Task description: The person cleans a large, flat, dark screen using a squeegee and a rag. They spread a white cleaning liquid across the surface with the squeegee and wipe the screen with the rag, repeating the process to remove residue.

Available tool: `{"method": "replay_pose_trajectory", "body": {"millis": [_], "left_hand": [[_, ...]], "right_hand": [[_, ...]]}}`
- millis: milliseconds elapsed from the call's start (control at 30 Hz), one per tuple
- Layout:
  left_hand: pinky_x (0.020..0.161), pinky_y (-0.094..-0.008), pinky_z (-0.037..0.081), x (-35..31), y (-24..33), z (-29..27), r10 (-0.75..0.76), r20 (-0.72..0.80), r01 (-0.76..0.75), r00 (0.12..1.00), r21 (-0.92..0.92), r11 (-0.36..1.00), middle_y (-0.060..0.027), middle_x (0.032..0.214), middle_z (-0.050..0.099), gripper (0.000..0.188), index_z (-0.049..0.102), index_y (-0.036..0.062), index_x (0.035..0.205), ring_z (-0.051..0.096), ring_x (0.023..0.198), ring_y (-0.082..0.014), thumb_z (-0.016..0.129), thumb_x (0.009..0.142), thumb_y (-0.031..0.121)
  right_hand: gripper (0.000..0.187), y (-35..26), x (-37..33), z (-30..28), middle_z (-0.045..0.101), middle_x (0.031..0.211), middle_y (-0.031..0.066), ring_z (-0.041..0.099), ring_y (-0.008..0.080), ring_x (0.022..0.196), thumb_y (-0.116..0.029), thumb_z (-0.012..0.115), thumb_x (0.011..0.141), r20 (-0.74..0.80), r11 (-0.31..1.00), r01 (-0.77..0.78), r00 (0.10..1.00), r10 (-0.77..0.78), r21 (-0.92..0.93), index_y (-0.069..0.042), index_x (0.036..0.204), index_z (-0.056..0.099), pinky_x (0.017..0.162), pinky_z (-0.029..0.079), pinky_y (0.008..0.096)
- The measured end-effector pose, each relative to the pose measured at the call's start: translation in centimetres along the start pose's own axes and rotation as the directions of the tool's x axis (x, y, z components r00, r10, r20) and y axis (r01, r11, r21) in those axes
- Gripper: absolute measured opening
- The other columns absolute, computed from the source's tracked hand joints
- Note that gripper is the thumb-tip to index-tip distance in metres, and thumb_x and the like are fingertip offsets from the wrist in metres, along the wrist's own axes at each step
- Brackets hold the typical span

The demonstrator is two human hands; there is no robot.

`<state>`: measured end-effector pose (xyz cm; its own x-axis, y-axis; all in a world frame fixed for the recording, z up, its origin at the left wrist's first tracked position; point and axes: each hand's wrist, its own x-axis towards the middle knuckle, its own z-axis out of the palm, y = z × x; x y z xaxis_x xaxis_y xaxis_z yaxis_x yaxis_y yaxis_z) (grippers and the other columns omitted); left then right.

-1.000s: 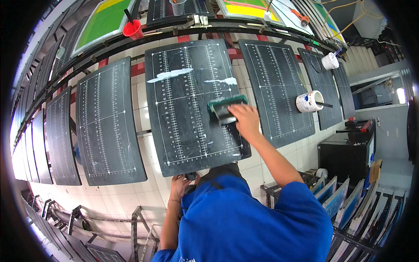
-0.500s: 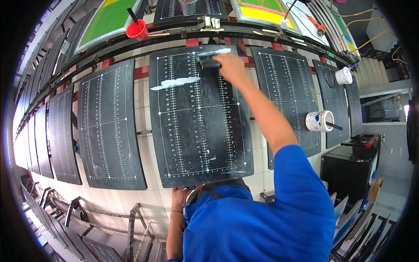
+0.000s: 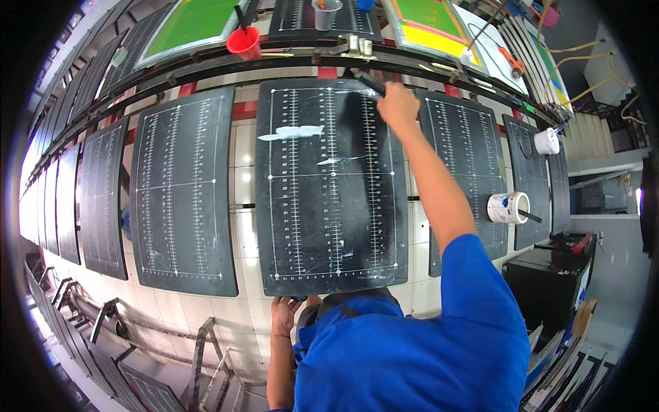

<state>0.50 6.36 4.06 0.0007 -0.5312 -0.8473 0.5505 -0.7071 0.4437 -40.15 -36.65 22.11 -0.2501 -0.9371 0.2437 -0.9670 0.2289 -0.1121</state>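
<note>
right hand (image 3: 398,104) closed around a dark flat scraper-like tool (image 3: 369,82), arm stretched out to the far edge of the black rectangular board with white ruler lines (image 3: 329,185), near its far right corner; tool blade touching the board surface right at that edge. left hand (image 3: 286,314) at the near edge of the same board, near its left corner, fingers curled up against the board's underside, looks like a narrow grip on the edge but cannot tell how tight. a white smear of paste (image 3: 292,132) lies on the board toward its far left part, a thinner white streak (image 3: 338,161) just nearer, toward the middle. the board lies on a white tiled table (image 3: 244,206), more black ruled boards either side: one (image 3: 182,192) just left, one (image 3: 467,172) just right, partly hidden by the arm. a white paint-stained can with a stick in it (image 3: 508,207) stands on the right board's right edge, another small white cup (image 3: 547,141) further right. a red plastic cup (image 3: 244,42) sits on the dark metal rail (image 3: 206,65) beyond the boards' far edges, green framed screens (image 3: 192,24) behind it. person wears a blue shirt (image 3: 425,343)
</note>
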Motion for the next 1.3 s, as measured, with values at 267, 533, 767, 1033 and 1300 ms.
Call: {"method": "replay_pose_trajectory", "body": {"millis": [267,533,767,1033,1300], "left_hand": [[0.079,-0.0400,0.060,-2.3,-3.8,-6.3,-0.046,-0.121,0.027,0.992,-0.157,0.987,-0.0149,0.102,0.063,0.008,0.050,0.0028,0.106,0.068,0.088,-0.0296,0.050,0.099,0.005],[0.076,-0.0366,0.061,-0.8,-3.5,-7.0,-0.002,-0.069,-0.007,0.998,-0.133,0.991,-0.0145,0.106,0.064,0.009,0.050,0.0042,0.108,0.069,0.089,-0.0296,0.048,0.100,0.006],[0.082,-0.0388,0.061,0.0,-1.5,-6.8,0.027,-0.031,-0.032,0.999,-0.175,0.984,-0.0175,0.108,0.062,0.014,0.049,-0.0004,0.112,0.069,0.094,-0.0322,0.049,0.100,0.006],[0.082,-0.0389,0.061,-1.4,-0.7,-7.0,0.057,-0.038,-0.062,0.998,-0.160,0.985,-0.0177,0.108,0.063,0.015,0.048,-0.0004,0.113,0.070,0.092,-0.0322,0.050,0.099,0.006],[0.084,-0.0388,0.060,-3.7,-0.1,-6.5,0.077,-0.017,-0.078,0.997,-0.084,0.993,-0.0159,0.107,0.063,0.012,0.049,0.0011,0.111,0.069,0.095,-0.0302,0.049,0.100,0.005]], "right_hand": [[0.018,-7.6,0.5,2.2,0.072,0.098,0.0167,0.071,0.0359,0.092,-0.017,0.065,0.082,0.138,0.997,-0.069,0.988,0.071,-0.017,-0.006,0.093,0.074,0.081,0.057,0.0461],[0.011,-18.0,-5.1,2.2,0.069,0.084,0.0161,0.070,0.0367,0.078,-0.008,0.065,0.076,0.036,0.867,0.460,0.879,-0.475,0.191,-0.005,0.085,0.071,0.069,0.056,0.0484],[0.024,-12.6,-18.6,-3.0,0.067,0.098,0.0081,0.066,0.0301,0.099,-0.003,0.066,0.075,0.186,0.749,0.575,0.738,-0.648,0.328,-0.008,0.098,0.069,0.079,0.054,0.0454],[0.032,-12.4,-13.0,-4.6,0.070,0.108,0.0038,0.067,0.0268,0.102,-0.009,0.068,0.077,0.379,0.863,0.473,0.776,-0.504,0.179,-0.017,0.108,0.071,0.080,0.055,0.0434],[0.035,-12.5,-15.1,-1.1,0.069,0.108,0.0069,0.066,0.0295,0.099,-0.005,0.066,0.076,0.172,0.814,0.535,0.801,-0.573,0.226,-0.014,0.109,0.069,0.081,0.054,0.0426]]}}
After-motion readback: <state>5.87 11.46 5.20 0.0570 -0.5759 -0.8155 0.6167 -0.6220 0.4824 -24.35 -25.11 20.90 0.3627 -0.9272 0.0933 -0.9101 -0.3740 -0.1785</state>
